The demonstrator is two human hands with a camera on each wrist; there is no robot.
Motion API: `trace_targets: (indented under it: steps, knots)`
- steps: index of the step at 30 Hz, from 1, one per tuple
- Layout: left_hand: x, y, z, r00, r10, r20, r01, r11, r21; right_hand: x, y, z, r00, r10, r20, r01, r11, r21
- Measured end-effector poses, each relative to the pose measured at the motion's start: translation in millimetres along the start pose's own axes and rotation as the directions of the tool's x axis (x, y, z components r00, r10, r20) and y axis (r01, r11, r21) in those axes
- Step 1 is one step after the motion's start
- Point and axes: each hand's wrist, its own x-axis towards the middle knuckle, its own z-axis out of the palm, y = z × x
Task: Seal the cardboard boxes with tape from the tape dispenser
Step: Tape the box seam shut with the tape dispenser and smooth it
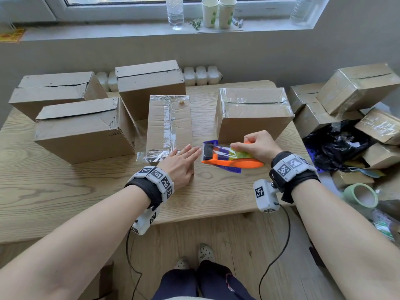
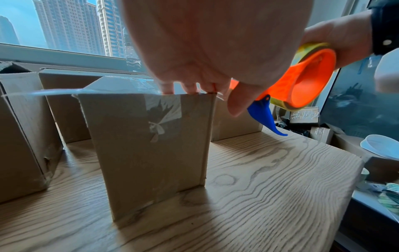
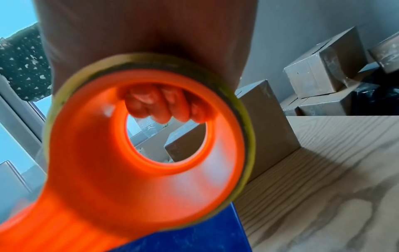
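The tape dispenser is gripped by the right hand: the fingers are curled through the orange ring that carries the roll, and the thumb is laid over the top of it. It is held above the table, just to the right of the narrow box and in front of the wrapped box. Its blue blade end is pointed toward the left hand, and a short run of clear tape is seen stretched from the roll to that end; whether it is still joined to the strip on the narrow box cannot be told.

The left hand is laid flat with fingers straight on the near edge of the narrow box's top, where the tape end is folded over the edge and down the front face. Nothing is pinched by it.

As for progress, a glossy strip is seen running along the top seam of the narrow box, with a loose flap of tape hanging out at its near left corner. The wrapped box is shown heavily taped, and the boxes piled at the right are also covered in tape. Three boxes at the left and rear are shown with dark, open seams, so it is judged that these are left to be sealed. The task is judged roughly half done.
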Motion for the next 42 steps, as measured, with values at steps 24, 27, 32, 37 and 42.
trace_targets:
  steps: [24,27,32,37,42]
  knots:
    - [2,0,3,1.0,0.004,0.003,-0.004,0.998,0.067,-4,29,-9,0.993,0.117,-0.016,-0.118,0.98,-0.162]
    - [2,-2,4,1.0,0.005,-0.011,-0.004,0.998,0.055,-7,29,-8,0.993,0.118,0.013,-0.114,0.977,-0.179]
    - [1,-3,5,1.0,0.005,-0.018,-0.005,0.999,0.045,-6,27,-6,0.996,0.086,0.031,-0.086,0.996,-0.017]
    - [1,-2,4,1.0,0.0,-0.027,0.001,1.0,0.024,-4,21,1,0.999,0.047,-0.001,-0.047,0.997,0.068]
    - [3,-1,4,1.0,-0.003,-0.029,0.003,1.0,0.019,3,16,9,0.994,0.033,-0.105,-0.023,0.996,0.091]
